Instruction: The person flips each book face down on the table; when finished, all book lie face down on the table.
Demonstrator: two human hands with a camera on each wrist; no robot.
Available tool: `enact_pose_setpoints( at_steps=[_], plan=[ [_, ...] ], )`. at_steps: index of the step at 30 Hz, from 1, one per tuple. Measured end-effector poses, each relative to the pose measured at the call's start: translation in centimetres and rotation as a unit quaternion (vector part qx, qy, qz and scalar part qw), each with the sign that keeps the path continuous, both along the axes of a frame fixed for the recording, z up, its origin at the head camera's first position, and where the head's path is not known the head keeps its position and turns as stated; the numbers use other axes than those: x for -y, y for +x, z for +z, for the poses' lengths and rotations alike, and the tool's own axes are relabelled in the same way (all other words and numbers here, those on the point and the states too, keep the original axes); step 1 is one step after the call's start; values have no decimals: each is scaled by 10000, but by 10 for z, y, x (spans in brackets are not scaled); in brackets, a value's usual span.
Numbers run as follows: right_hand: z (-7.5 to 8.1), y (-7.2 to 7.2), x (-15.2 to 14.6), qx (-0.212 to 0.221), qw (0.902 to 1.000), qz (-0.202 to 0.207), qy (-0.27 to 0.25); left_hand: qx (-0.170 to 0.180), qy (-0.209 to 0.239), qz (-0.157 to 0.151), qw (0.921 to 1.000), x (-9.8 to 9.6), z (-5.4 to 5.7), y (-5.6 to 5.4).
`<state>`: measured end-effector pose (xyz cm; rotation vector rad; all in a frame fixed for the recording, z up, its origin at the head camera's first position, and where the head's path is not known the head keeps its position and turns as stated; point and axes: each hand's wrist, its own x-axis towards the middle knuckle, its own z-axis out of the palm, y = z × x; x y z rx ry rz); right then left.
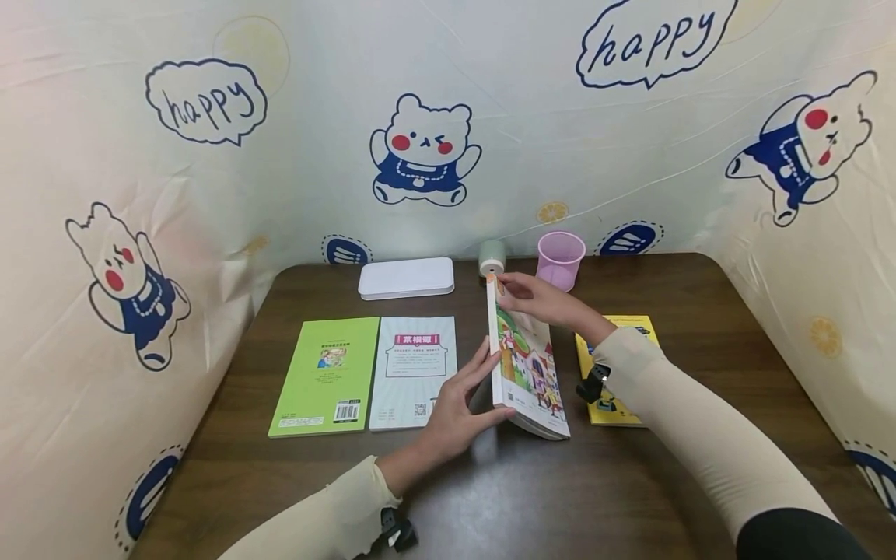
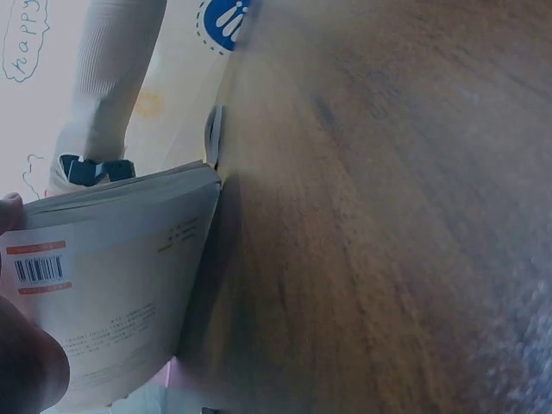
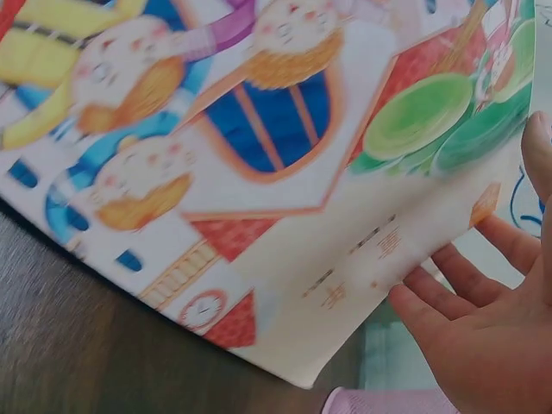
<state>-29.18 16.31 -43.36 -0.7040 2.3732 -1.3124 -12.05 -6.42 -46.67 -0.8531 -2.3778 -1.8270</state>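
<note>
A thick picture book [image 1: 528, 365] stands tilted on the table, its white spine turned up and to the left. My left hand [image 1: 455, 412] holds its lower part by the spine; in the left wrist view the back cover [image 2: 112, 302] with a barcode shows beside the thumb. Up at the far end, my right hand [image 1: 539, 299] grips the top edge. The right wrist view has the colourful front cover [image 3: 259, 147] close up, with several fingers of the right hand [image 3: 492, 319] at its edge, partly behind it.
Left of the book lie a green book [image 1: 325, 389] and a pale blue book [image 1: 413, 397], side by side. A yellow book [image 1: 630, 320] lies partly under the right forearm. Along the back stand a white flat case [image 1: 406, 278], a small green-and-white container [image 1: 492, 255] and a pink cup [image 1: 560, 260].
</note>
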Motion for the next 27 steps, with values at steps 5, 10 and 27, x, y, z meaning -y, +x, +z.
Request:
enact_pose_setpoints(
  at_steps=[5,10,27],
  plan=[
    [9,-1,9,-91,9998,6,-178,-136,-53,37,9999,0,3,1],
    [17,0,16,-78,9995,-71,-290,-223,-8,99,9997,2,12,3],
    [25,-2,25,438,9920,-98,-1179,-916,-698,-142,9932,27,51,-6]
  ],
)
